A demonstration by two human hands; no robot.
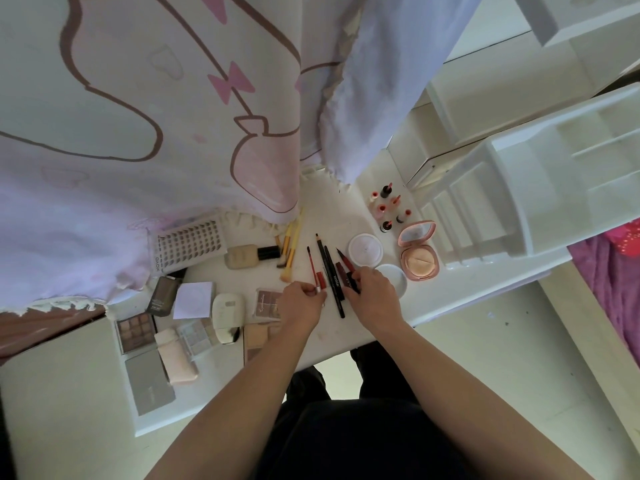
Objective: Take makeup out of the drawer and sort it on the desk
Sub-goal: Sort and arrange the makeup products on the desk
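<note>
Head view, both hands down on the white desk (450, 306) among a row of pencils and pens. Left hand (302, 303), fingers curled, pinches the near end of a red lip pencil (312, 268). Right hand (372, 296) closes its fingertips on a dark red liner pen (347, 268), just beside two long black eyeliner pencils (330, 278) lying between the hands. Eyeshadow palettes (135, 332) sit grouped to the left, lipsticks (386, 206) stand upright far right, beside an open pink powder compact (419, 258).
</note>
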